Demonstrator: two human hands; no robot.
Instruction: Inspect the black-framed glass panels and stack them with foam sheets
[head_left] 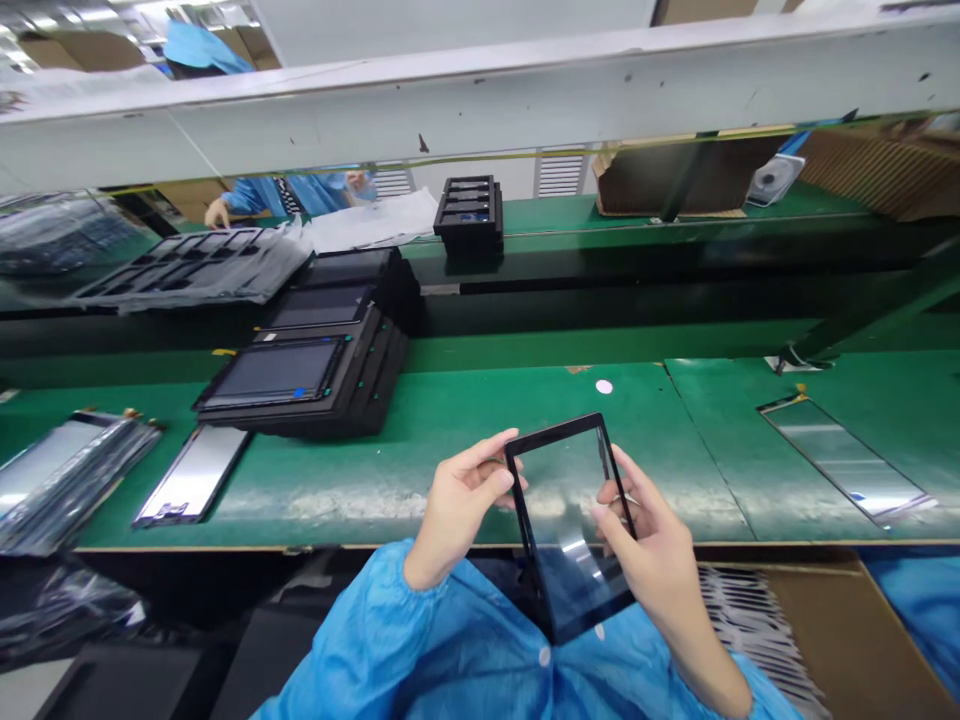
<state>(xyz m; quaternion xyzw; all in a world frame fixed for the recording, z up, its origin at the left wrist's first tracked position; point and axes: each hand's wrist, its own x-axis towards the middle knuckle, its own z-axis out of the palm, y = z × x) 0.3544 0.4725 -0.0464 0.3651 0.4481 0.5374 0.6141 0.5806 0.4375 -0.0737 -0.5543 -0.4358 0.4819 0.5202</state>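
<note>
2 hands are engaged: the left hand (466, 498) and the right hand (654, 548) are both closed on 1 black-framed panel (570, 515), clear across its middle. Left grip: thumb and fingers pinch the border near its far left corner. Right grip: thumb over the front face by the right border, fingers behind, partly visible through the clear area.

Governing relation: the panel lies between the hands, to the right of the left grip and to the left of the right grip. Its long axis runs from the bench side back toward the wearer's body, the near end slanting to the right. The left hand is nearer the far end; the right hand sits further down the opposite side. The panel is held in the air, tilted, at the front edge of the green worktop (450, 395).

Beyond the grip: 1 round white sticker (604, 386) on the worktop; 1 slim screen (847, 455) to the right; 1 bright screen (193, 472) to the left, beside the stack of black trays (352, 395), whose top tray carries a dark screen (274, 372). Across the bench, a co-worker's hand (217, 213) is beside wrapped trays (195, 265); its contact with them cannot be confirmed.
</note>
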